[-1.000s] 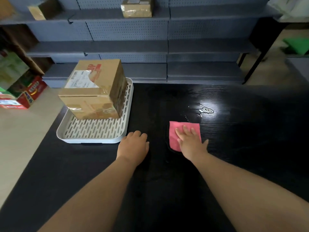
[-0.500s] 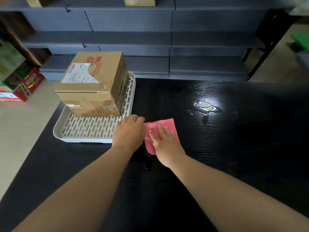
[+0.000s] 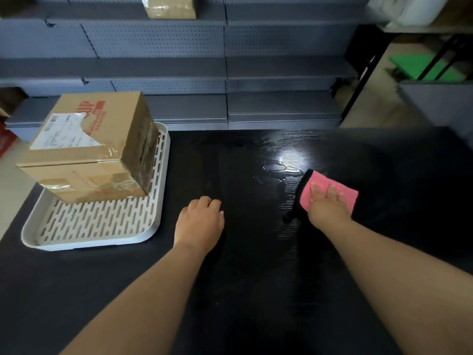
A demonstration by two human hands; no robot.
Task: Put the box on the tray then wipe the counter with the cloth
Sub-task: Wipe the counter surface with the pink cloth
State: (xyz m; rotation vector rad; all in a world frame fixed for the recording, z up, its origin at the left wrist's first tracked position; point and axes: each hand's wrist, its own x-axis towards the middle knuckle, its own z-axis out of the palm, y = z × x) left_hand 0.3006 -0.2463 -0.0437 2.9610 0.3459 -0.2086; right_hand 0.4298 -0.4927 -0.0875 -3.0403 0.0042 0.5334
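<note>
A taped cardboard box (image 3: 87,149) with a shipping label stands on the white slotted tray (image 3: 102,226) at the left of the black counter (image 3: 243,290). My right hand (image 3: 329,208) presses flat, fingers straight, on a pink cloth (image 3: 340,193) with a black edge. The cloth lies just right of a shiny wet patch (image 3: 288,167) on the counter. My left hand (image 3: 199,221) rests on the counter with its fingers curled under, a little right of the tray, holding nothing.
Grey shelving (image 3: 225,73) runs along the far side of the counter, with a small taped parcel (image 3: 170,6) on an upper shelf. A black table leg (image 3: 363,75) and a green object (image 3: 419,66) stand at the far right.
My right hand has slid the pink cloth from beside my left hand out to the right, up to the wet patch. My left hand stays near the tray.
</note>
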